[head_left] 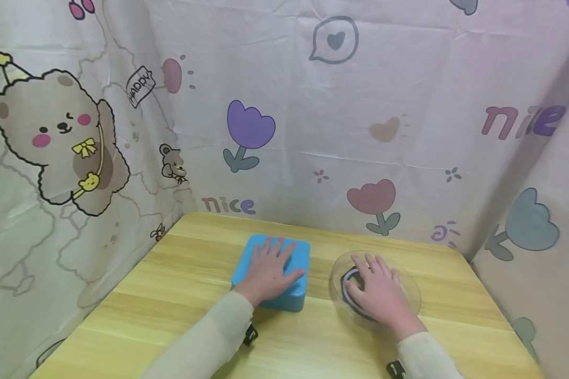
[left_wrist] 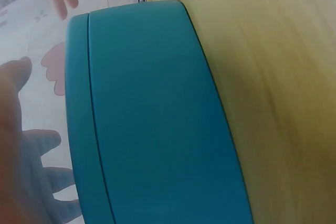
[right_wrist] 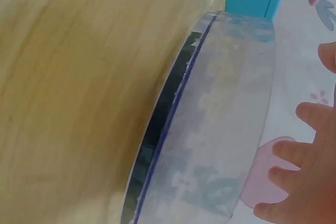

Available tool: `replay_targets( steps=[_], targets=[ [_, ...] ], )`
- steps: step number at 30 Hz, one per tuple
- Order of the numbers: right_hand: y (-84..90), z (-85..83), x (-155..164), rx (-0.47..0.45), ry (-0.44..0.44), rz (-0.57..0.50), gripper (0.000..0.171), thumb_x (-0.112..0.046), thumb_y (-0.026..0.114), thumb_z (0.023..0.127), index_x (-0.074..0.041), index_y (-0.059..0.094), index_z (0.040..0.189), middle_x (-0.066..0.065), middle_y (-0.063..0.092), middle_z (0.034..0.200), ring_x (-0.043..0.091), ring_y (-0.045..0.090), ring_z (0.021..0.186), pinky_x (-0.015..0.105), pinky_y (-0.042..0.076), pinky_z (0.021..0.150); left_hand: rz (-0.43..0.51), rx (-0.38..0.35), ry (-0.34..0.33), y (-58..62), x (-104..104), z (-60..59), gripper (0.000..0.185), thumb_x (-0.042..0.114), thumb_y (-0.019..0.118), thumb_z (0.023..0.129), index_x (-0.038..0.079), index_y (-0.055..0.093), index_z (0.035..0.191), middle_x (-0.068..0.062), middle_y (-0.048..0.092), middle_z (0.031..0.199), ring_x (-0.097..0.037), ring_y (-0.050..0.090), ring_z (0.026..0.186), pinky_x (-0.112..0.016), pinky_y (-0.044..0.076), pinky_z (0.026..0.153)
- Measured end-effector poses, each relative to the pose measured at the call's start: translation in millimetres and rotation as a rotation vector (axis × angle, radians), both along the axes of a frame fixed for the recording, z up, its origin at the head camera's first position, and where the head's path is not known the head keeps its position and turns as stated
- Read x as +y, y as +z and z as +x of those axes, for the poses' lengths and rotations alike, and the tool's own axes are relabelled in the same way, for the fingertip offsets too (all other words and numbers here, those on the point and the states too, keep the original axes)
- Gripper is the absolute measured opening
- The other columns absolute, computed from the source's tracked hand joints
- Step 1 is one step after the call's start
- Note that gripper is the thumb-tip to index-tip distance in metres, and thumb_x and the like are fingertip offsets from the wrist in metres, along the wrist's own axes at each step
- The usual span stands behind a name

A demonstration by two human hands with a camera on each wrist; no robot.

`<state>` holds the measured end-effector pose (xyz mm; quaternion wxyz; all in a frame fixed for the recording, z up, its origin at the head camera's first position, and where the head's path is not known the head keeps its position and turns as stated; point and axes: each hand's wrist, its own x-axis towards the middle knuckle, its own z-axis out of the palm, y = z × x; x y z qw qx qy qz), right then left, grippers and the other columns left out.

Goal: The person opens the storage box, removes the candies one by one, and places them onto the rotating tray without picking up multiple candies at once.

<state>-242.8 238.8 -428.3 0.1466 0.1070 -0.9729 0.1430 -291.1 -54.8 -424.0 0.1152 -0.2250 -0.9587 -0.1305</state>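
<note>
A blue box [head_left: 291,263] with rounded corners lies on the wooden table [head_left: 170,295]. My left hand [head_left: 269,268] rests flat on its lid, fingers spread and straight. In the left wrist view the blue box [left_wrist: 152,114] fills the frame, with my left hand's fingers [left_wrist: 31,182] blurred at the edge. To the right stands a clear round lidded container [head_left: 408,295] with a dark base. My right hand [head_left: 376,292] lies flat on its clear top. In the right wrist view the clear container [right_wrist: 220,129] appears side-on, my right hand's fingers [right_wrist: 299,177] over its top.
A cartoon-printed curtain [head_left: 313,105] with bears, tulips and "nice" lettering closes in the table at the back and both sides. Bare wood shows on the table's left part and along its near edge.
</note>
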Motion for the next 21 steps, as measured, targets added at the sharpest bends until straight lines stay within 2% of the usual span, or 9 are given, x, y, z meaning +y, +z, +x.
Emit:
replay_targets(
  steps=[7, 14, 21],
  targets=[
    [1.4, 0.9, -4.5, 0.01, 0.003, 0.01, 0.068, -0.049, 0.059, 0.097, -0.018, 0.042, 0.155, 0.023, 0.034, 0.157, 0.047, 0.025, 0.145, 0.076, 0.015, 0.106, 0.023, -0.019, 0.034, -3.1, -12.8, 2.8, 0.081, 0.07, 0.045, 0.095, 0.021, 0.035, 0.159, -0.014, 0.024, 0.165, -0.043, 0.017, 0.15, -0.066, 0.014, 0.114],
    [3.6, 4.5, -9.4, 0.027, 0.011, -0.002, 0.069, -0.05, 0.06, 0.096, -0.016, 0.045, 0.153, 0.024, 0.036, 0.156, 0.049, 0.027, 0.144, 0.075, 0.017, 0.106, 0.077, -0.001, 0.067, -7.6, -33.3, 7.7, 0.087, 0.072, 0.051, 0.092, 0.016, 0.038, 0.157, -0.019, 0.026, 0.163, -0.045, 0.018, 0.149, -0.068, 0.017, 0.112],
    [3.4, 7.3, -13.4, 0.037, 0.02, 0.008, 0.067, -0.048, 0.062, 0.096, -0.015, 0.047, 0.152, 0.024, 0.038, 0.155, 0.048, 0.029, 0.143, 0.074, 0.018, 0.107, 0.129, -0.036, 0.113, -12.7, -59.7, 9.9, 0.094, 0.073, 0.057, 0.089, 0.015, 0.035, 0.158, -0.019, 0.018, 0.165, -0.045, 0.014, 0.15, -0.068, 0.016, 0.113]
  ],
)
